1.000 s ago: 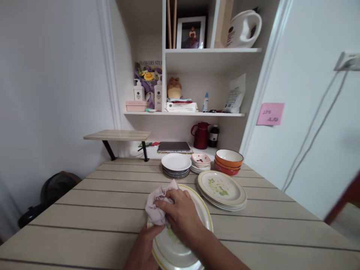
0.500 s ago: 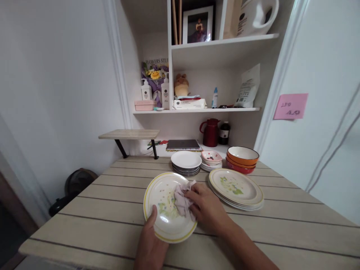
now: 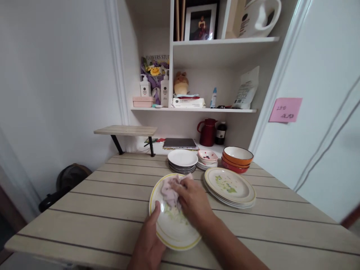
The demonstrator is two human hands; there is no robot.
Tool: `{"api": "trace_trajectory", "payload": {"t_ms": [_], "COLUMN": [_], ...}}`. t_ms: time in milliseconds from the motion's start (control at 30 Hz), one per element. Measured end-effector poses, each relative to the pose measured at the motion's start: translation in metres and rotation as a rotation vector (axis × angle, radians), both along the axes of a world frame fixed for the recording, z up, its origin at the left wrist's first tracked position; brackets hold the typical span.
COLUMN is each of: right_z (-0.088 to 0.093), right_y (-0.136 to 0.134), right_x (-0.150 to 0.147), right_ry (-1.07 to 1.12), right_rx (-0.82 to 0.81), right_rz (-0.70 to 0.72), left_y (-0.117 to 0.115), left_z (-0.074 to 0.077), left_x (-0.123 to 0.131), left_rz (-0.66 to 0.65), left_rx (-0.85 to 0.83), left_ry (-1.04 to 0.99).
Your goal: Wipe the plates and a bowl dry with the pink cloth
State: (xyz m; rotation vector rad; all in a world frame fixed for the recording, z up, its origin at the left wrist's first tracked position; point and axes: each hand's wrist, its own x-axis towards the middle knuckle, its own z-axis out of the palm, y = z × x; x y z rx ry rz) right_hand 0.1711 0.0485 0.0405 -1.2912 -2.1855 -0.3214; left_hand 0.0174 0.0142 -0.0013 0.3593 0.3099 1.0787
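A cream plate with a yellow rim and a green leaf pattern is tilted above the wooden table. My left hand grips it at the lower left edge, thumb on the upper face and the other fingers hidden beneath. My right hand is closed on a pale pink cloth, pressed against the upper part of the plate's face. Just right of my right hand lies a stack of similar patterned plates.
Behind the held plate stand a stack of white plates, small pink bowls on saucers, and orange and red bowls. A low wooden riser stands at the back left. A red jug and a dark laptop sit farther back.
My right hand has moved the cloth from the plate's right side up and left to its upper part. The plate has turned slightly in my left hand. The camera view has shifted a little.
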Motion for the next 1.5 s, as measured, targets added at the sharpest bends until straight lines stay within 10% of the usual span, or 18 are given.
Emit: {"api": "trace_trajectory", "payload": {"t_ms": [133,433,867,1200,1500], "right_z": [0.003,-0.004,0.001,0.004,0.01], "right_y": [-0.002,-0.028,-0.006,-0.026,-0.028], "right_x": [0.018,-0.016,0.006,-0.015,0.016], "right_ry": [0.002,-0.13,0.02,0.026,0.021], "right_rx": [-0.04,-0.098,-0.021,-0.232,-0.468], "right_rz": [-0.049,0.309,-0.256,0.406,0.577], "left_y": [-0.001,-0.002,-0.004,0.0,0.011], "left_z": [0.011,0.009,0.006,0.008,0.008], "left_x": [0.0,-0.01,0.0,-0.003,-0.007], "left_rz": [0.101,0.099,-0.049,-0.006,-0.018], "left_rx": [-0.026,-0.028,0.066,0.062,0.041], "left_ry": [-0.041,-0.078,-0.118,-0.053,-0.065]}}
